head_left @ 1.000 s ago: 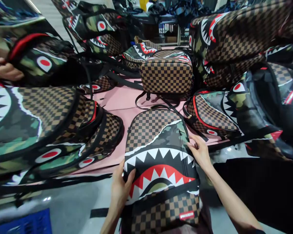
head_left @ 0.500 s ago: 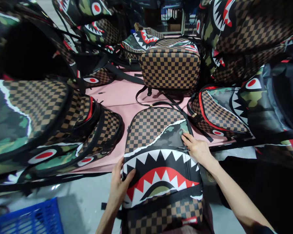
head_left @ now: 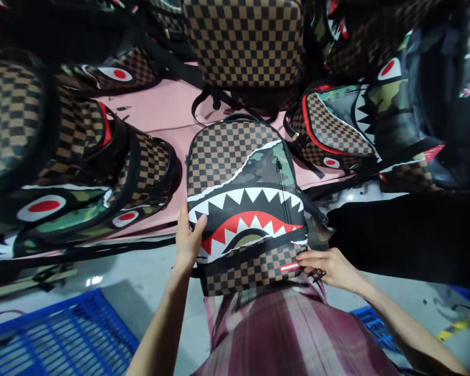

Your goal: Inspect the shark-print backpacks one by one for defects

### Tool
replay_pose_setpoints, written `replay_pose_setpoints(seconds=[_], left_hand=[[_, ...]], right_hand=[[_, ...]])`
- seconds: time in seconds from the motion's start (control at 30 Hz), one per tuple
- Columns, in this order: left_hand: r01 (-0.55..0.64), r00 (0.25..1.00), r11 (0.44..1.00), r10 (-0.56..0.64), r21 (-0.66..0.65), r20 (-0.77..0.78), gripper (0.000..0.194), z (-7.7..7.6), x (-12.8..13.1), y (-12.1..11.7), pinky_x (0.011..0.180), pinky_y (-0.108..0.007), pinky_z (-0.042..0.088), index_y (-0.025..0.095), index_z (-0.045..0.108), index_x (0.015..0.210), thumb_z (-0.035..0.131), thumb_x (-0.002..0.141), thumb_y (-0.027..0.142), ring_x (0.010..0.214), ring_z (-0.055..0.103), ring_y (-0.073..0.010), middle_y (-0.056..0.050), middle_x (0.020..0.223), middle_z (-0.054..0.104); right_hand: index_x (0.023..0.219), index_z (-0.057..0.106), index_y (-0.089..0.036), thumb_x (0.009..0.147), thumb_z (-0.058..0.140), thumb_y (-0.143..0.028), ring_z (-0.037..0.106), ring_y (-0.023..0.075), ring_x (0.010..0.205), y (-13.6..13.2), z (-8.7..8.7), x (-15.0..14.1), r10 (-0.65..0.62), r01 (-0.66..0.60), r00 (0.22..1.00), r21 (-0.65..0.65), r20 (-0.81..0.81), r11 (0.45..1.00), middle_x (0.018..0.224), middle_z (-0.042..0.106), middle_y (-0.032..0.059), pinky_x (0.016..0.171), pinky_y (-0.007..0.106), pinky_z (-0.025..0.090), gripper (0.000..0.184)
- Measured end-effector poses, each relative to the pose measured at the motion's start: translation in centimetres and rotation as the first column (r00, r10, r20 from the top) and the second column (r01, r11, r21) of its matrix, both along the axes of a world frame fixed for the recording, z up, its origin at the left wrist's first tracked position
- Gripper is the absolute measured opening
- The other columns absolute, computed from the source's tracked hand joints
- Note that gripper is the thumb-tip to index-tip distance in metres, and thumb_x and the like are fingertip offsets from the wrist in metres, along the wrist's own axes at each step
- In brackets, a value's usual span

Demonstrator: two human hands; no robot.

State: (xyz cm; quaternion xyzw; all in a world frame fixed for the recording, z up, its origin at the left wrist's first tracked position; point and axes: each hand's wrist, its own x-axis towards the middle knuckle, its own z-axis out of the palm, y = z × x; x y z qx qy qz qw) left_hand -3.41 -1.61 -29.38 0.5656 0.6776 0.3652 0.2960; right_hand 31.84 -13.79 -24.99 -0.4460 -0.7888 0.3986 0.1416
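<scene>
A checkered brown backpack point(head_left: 235, 156) with a camouflage patch and a shark-mouth print lies flat on the pink table top point(head_left: 160, 112), its bottom end towards me. My left hand point(head_left: 188, 237) grips its left edge, thumb lying on the shark teeth. My right hand point(head_left: 329, 266) is at the bag's lower right corner, beside the small red label point(head_left: 290, 267), with fingers curled round something dark there that I cannot make out.
Several more shark-print backpacks are piled around: a stack at the left point(head_left: 82, 172), one upright at the back point(head_left: 245, 47), others at the right point(head_left: 337, 130). Blue plastic crates point(head_left: 58, 339) stand on the grey floor at lower left and lower right. My plaid shirt point(head_left: 293, 334) fills the bottom centre.
My right hand has slid from the camouflage patch by the zipper down to the bag's lower right corner. My view has tilted downwards. The left hand keeps its grip on the left edge.
</scene>
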Motion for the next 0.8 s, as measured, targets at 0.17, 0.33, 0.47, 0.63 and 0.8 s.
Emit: replay_pose_setpoints(seconds=[0.17, 0.33, 0.47, 0.63, 0.8], left_hand=[[0.394, 0.799, 0.919, -0.329, 0.025, -0.504, 0.055, 0.4, 4.2, -6.6, 0.106, -0.069, 0.005, 0.021, 0.05, 0.129, 0.063, 0.078, 0.037, 0.138, 0.014, -0.042, -0.015, 0.146, 0.034], [0.951, 0.251, 0.298, -0.899, -0.081, -0.359, 0.031, -0.8, 8.9, -14.4, 0.111, -0.06, 0.011, 0.038, 0.058, 0.117, 0.054, 0.087, 0.032, 0.137, 0.026, -0.0304, 0.003, 0.127, 0.058], [0.953, 0.244, 0.255, -0.966, -0.162, -0.081, 0.028, 1.9, 9.8, -13.7, 0.113, -0.049, 0.02, 0.031, 0.061, 0.115, 0.046, 0.09, 0.033, 0.135, 0.032, -0.0245, 0.0, 0.117, 0.065], [0.701, 0.714, 0.677, -0.665, -0.224, 0.22, 0.035, 4.8, 5.6, -11.7, 0.103, -0.041, 0.04, 0.023, 0.064, 0.111, 0.044, 0.089, 0.042, 0.113, 0.056, -0.023, -0.007, 0.114, 0.065], [-0.289, 0.925, 0.921, 0.338, -0.26, 0.17, 0.058, 1.6, 0.0, -12.6, 0.102, -0.042, 0.039, 0.024, 0.049, 0.126, 0.053, 0.078, 0.057, 0.123, 0.047, -0.0263, -0.008, 0.133, 0.051]], right_hand=[[0.134, 0.048, -0.023, 0.075, 0.042, -0.004, 0.05, 0.0192, 0.121, 1.0, -0.3, -0.9, -0.212, 0.211, 0.977, 0.109, 0.002, 0.971, 0.139, 0.045, 0.0041, 0.089, 0.029, 0.05, 0.062], [0.122, 0.06, -0.023, 0.081, 0.047, -0.013, 0.066, 0.0182, 0.095, 0.2, -2.0, -0.2, -0.146, 0.145, 0.989, -0.047, -0.032, 0.988, 0.105, 0.069, 0.0027, 0.082, 0.028, 0.052, 0.044], [0.107, 0.068, -0.019, 0.085, 0.051, -0.029, 0.068, 0.0203, 0.084, -1.1, -3.2, 0.9, -0.414, 0.393, 0.908, -0.222, -0.056, 0.892, 0.09, 0.072, 0.0039, 0.079, 0.03, 0.052, 0.029], [0.097, 0.069, -0.016, 0.084, 0.055, -0.042, 0.064, 0.0224, 0.091, 2.2, -4.1, 0.8, -0.737, 0.689, 0.645, -0.263, -0.201, 0.675, 0.091, 0.071, 0.006, 0.086, 0.035, 0.048, 0.032], [0.104, 0.065, -0.014, 0.077, 0.057, -0.049, 0.06, 0.0247, 0.102, 10.8, -4.4, 1.0, -0.769, 0.782, 0.557, -0.113, -0.313, 0.613, 0.108, 0.066, 0.0098, 0.093, 0.038, 0.045, 0.045]])
